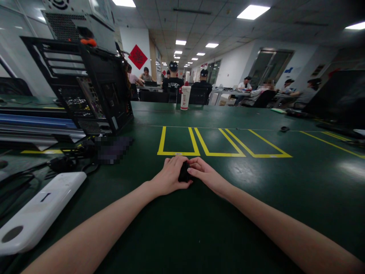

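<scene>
Both hands meet over the green table (182,232), just in front of the yellow tape outlines. My left hand (170,176) is closed around a small black object (183,172); its kind cannot be made out, since fingers cover much of it. From the other side, my right hand (205,174) pinches the same object with its thumb and fingertips. Beyond the hands, a yellow tape frame (178,153) lies on the table, with more such outlines beside it to the right.
At left stands an open black computer case (99,89) with a second case on top. Cables (61,161) and a long white device (42,213) lie near my left arm. Further back is a red-and-white cup (185,97). A dark monitor (339,95) stands right. People sit beyond.
</scene>
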Available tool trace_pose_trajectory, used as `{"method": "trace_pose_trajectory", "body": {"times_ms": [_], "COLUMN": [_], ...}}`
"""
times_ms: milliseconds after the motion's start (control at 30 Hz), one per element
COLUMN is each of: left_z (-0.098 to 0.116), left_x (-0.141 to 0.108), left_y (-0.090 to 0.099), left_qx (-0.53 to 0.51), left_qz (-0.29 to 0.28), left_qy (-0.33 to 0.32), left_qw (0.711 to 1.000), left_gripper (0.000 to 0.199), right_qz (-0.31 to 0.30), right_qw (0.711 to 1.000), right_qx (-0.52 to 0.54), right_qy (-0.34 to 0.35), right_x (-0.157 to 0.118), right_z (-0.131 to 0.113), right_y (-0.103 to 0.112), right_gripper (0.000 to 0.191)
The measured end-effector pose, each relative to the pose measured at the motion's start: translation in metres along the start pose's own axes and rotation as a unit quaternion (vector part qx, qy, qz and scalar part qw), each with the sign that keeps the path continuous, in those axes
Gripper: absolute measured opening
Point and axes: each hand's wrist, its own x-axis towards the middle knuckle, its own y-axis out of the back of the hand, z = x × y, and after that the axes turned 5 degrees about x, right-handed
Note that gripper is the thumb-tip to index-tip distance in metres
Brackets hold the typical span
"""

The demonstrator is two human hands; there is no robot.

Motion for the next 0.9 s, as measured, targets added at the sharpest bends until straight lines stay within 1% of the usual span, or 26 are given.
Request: {"method": "trace_pose_trajectory", "body": {"times_ms": [133,200,333,400,500,600,667,733,833,900], "left_z": [0.0,0.0,0.003,0.005,0.009,0.011,0.011,0.01,0.007,0.005], "left_x": [0.0,0.0,0.0,0.0,0.001,0.001,0.001,0.001,0.0,0.0], "left_y": [-0.001,-0.001,0.003,0.007,0.013,0.015,0.015,0.013,0.008,0.005], "left_qx": [0.003,0.002,-0.004,-0.011,-0.014,-0.019,-0.021,-0.022,-0.02,-0.016], "left_qz": [0.006,0.004,-0.008,-0.026,-0.033,-0.031,-0.03,-0.029,-0.02,-0.005], "left_qy": [-0.002,0.0,0.006,0.004,0.008,0.011,0.011,0.01,0.008,0.012], "left_qw": [1.0,1.0,1.0,1.0,0.999,0.999,0.999,0.999,1.0,1.0], "left_gripper": [0.053,0.053,0.053,0.05,0.049,0.048,0.047,0.047,0.048,0.049], "right_qz": [-0.02,-0.036,-0.051,-0.043,-0.019,-0.009,-0.008,-0.02,-0.048,-0.052], "right_qw": [1.0,0.999,0.999,0.999,1.0,1.0,1.0,1.0,0.999,0.998], "right_qx": [0.002,0.006,0.008,0.001,-0.009,-0.015,-0.014,-0.007,0.01,0.012], "right_qy": [0.0,0.001,-0.002,-0.007,-0.009,-0.018,-0.024,-0.019,-0.015,-0.02], "right_x": [0.002,0.001,-0.003,-0.004,-0.006,-0.006,-0.005,-0.005,-0.006,-0.007], "right_z": [0.001,0.0,-0.005,-0.007,-0.009,-0.009,-0.009,-0.01,-0.012,-0.012], "right_y": [0.002,0.004,0.003,0.002,0.0,0.0,0.001,0.002,0.003,0.002], "right_gripper": [0.027,0.031,0.036,0.031,0.024,0.025,0.025,0.025,0.032,0.036]}}
